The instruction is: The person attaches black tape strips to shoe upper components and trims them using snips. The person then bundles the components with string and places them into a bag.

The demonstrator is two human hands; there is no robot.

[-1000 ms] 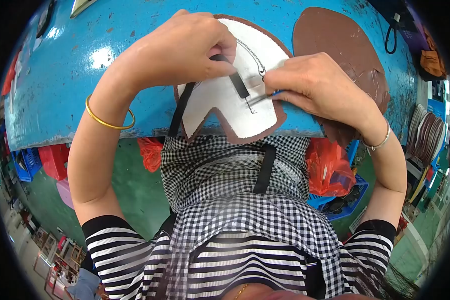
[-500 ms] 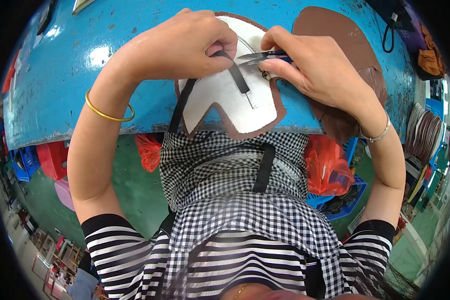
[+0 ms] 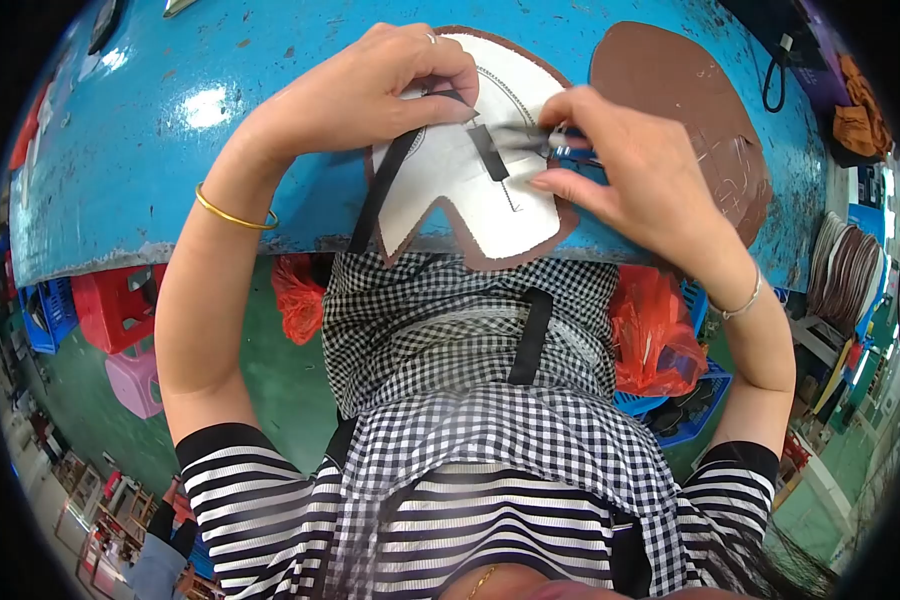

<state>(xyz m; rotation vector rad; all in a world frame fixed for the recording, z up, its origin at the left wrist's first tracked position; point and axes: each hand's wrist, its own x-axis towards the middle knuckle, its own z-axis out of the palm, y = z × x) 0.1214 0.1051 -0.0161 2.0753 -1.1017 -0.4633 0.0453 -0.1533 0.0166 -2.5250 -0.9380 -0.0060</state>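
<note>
A white-faced piece with a brown edge [image 3: 535,218] lies at the table's near edge, notched at the bottom and marked with dark stitching. My left hand [image 3: 410,85] rests over its upper left, thumb and fingers pinched on a black strap [image 3: 382,200] that trails down past the piece's left side. Just below the thumb, a short black strip [image 3: 489,155] lies on the white face, its upper end apart from the fingers. My right hand [image 3: 635,165] holds scissors [image 3: 520,140] with blue on the handle; the blades, blurred by motion, are right beside the strip.
Brown leather-like pieces [image 3: 670,110] lie on the blue table [image 3: 300,45] at right. Below hang red plastic bags [image 3: 655,340], with a blue crate [image 3: 705,405] under the right one. Red [image 3: 115,310] and pink stools [image 3: 133,380] stand at lower left.
The black strip, earlier running up into my left fingers, now ends below them, separated. My right hand and the scissors have moved slightly down and right. The white piece has shifted a little right.
</note>
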